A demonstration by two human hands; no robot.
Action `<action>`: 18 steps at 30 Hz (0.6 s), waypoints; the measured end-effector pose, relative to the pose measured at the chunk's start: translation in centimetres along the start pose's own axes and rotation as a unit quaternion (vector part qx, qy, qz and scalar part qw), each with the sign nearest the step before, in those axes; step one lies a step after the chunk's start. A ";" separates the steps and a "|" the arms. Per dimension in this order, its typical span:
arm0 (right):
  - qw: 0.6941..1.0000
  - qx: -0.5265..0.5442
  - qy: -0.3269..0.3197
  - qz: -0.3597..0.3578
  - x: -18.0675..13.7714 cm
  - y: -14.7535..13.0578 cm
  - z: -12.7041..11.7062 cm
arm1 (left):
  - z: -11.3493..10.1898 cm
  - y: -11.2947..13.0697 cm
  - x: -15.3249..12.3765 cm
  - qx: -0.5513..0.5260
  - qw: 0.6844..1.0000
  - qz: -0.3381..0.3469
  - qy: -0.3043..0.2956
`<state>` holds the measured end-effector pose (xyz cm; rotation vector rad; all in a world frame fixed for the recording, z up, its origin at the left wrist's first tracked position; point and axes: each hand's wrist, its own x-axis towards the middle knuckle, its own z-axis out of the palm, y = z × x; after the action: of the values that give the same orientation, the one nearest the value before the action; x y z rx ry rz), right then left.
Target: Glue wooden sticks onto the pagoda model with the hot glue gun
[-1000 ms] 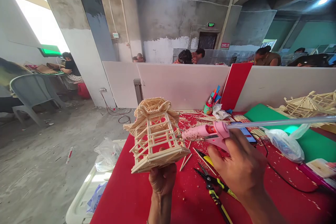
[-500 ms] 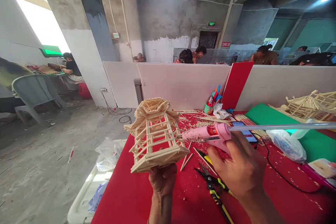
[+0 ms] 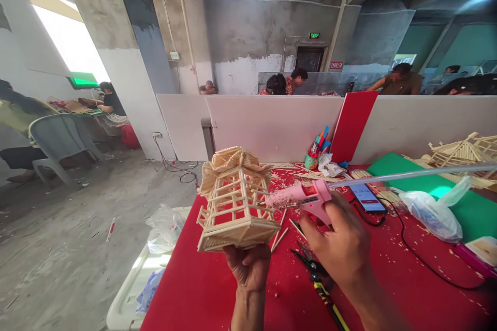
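A: Where is the model [image 3: 244,195], and what is being done to it?

B: It is held up above the red table [image 3: 194,289], roof uppermost and apparently tilted a little; I'd judge the step to be gluing, since the tip of the pink glue gun [image 3: 289,196] is right at the posts on the model's right side; whether it touches them, I can't tell.

A: And what does the next move call for?

B: A steady model, I'd say, and a tip kept close to the joint; a slip could smear glue along the thin sticks.

A: How are the hands set?

B: The left hand [image 3: 250,269] is under the model, palm up, wrist upright, thumb and fingers closed on its base; some fingertips are hidden; the right hand [image 3: 341,240] comes in from the model's right, wrapped around the gun's handle; I can't make out the trigger finger.

A: What lies farther out?

B: Loose sticks [image 3: 279,239] just right of the model; pliers [image 3: 313,266] to its right on the near side; a pen cup [image 3: 310,161] beyond it; a phone [image 3: 367,197] well to its right.
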<state>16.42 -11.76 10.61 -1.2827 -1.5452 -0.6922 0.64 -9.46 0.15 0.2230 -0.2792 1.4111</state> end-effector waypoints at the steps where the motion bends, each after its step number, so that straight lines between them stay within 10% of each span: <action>1: 1.000 0.002 0.005 0.002 0.1 -0.1 0.0 | 0.0 -0.2 0.0 -0.006 1.000 0.000 0.009; 18: 0.993 -0.082 0.058 -0.067 2.0 0.1 -1.9 | -1.8 0.0 -0.6 0.043 0.997 0.052 0.036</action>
<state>17.23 -12.65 13.10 -1.2425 -1.5133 -0.9790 0.63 -9.47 -1.76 0.2310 -0.1736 1.5332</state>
